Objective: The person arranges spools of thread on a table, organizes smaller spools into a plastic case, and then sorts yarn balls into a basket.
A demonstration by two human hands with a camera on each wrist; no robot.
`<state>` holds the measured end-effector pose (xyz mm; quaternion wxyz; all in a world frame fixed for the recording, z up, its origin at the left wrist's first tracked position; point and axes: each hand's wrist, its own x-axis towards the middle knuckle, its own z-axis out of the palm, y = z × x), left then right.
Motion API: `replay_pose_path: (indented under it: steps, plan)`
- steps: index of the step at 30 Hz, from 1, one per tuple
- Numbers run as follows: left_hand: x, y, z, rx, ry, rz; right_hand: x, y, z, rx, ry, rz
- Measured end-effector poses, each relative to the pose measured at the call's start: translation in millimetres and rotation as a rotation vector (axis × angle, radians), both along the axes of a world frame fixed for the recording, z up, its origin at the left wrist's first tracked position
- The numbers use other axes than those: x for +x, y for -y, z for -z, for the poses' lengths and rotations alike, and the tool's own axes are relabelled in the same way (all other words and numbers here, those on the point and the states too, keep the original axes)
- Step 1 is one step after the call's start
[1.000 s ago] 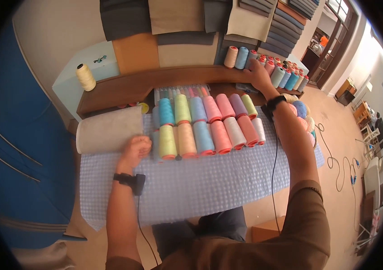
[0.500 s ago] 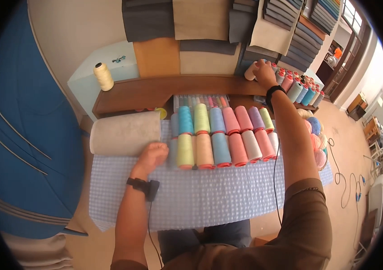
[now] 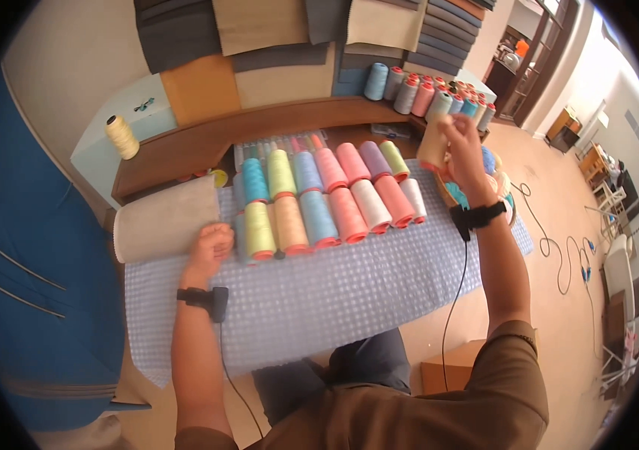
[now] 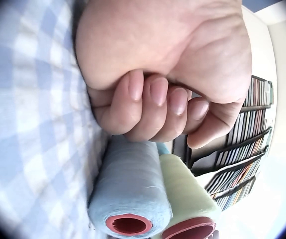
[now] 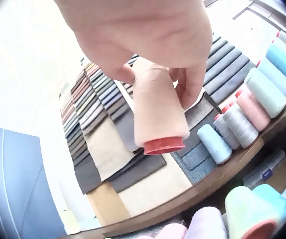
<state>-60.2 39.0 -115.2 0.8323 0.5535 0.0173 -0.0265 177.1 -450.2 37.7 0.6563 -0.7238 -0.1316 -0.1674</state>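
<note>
My right hand [image 3: 466, 154] grips a beige cone of thread [image 5: 159, 107] with a red base, held in the air above the right end of the table. Its fingers and thumb wrap the narrow end in the right wrist view. My left hand [image 3: 212, 246] rests on the checked cloth [image 3: 319, 315], fingers curled into the palm around nothing. Just beyond its knuckles lie a light blue thread cone [image 4: 130, 194] and a pale green thread cone [image 4: 188, 194]. Several pastel thread cones [image 3: 307, 214] lie stacked on their sides in rows in the middle.
A grey fabric roll [image 3: 166, 219] lies left of the stack. Along the brown shelf [image 3: 282, 116] stand a cream cone [image 3: 122, 137] at left and several upright cones [image 3: 424, 97] at right. A basket of yarn balls [image 3: 496, 180] sits at the right edge. A cable [image 3: 451, 315] hangs from the right wrist.
My right hand has lifted the beige cone off the back shelf and brought it toward me and to the right. My left hand stays curled beside the stack. The head view has shifted.
</note>
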Motion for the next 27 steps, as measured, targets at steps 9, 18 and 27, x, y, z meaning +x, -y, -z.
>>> replay_pose_path:
  steps: [9,18,27]
  plan:
    - [0.0,-2.7,0.6,-0.003,0.014,0.043,-45.0,3.2,71.6,-0.666,-0.140,0.064]
    - [-0.8,1.1,-3.8,0.003,0.021,0.037,-75.1,16.8,74.8,-0.708,-0.108,0.069]
    - [-3.6,0.7,-6.7,0.008,0.023,0.055,-80.3,17.4,93.2,-0.430,-0.237,-0.093]
